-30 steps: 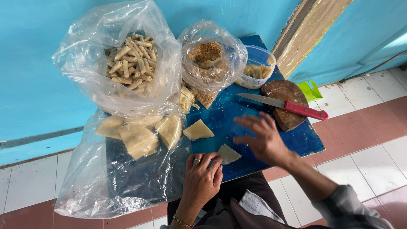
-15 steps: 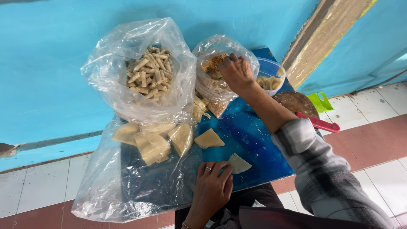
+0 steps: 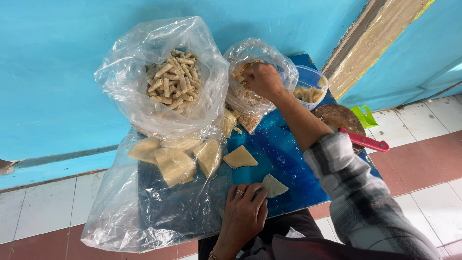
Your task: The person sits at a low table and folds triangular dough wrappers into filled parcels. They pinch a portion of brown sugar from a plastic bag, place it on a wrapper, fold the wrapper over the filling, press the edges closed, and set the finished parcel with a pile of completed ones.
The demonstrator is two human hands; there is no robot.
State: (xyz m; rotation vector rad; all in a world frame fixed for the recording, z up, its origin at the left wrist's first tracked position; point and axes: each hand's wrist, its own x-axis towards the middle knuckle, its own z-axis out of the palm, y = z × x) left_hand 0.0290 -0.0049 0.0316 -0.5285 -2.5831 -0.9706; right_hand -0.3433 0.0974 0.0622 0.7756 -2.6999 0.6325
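Turquoise wall is filling the far side of the view, with white and red floor tiles running along its foot. Against it a low blue table is standing, much of its left half lying under a flattened clear plastic sheet.

Left hand, wearing a ring, is resting palm down at the near edge of the table; its fingers are lying fairly flat and close together, the fingertips pressing on the edge of a thin triangular dough wrapper. A second wrapper piece is lying just beyond it on the bare blue top. On the plastic sheet to the left, a stack of folded pale wrappers is sitting.

Right hand, at the end of a plaid sleeve, is reaching to the far side and dipping into the smaller plastic bag of brownish filling. Its fingers are curled narrow inside the bag mouth; whether they are gripping anything, cannot tell.

Left of that bag, a large clear bag of pale finished rolls is standing open. Right of it, a clear plastic tub is holding a pale mix. Near the right edge, a round wooden board is carrying a red-handled knife, and a green plastic piece is lying just past it.
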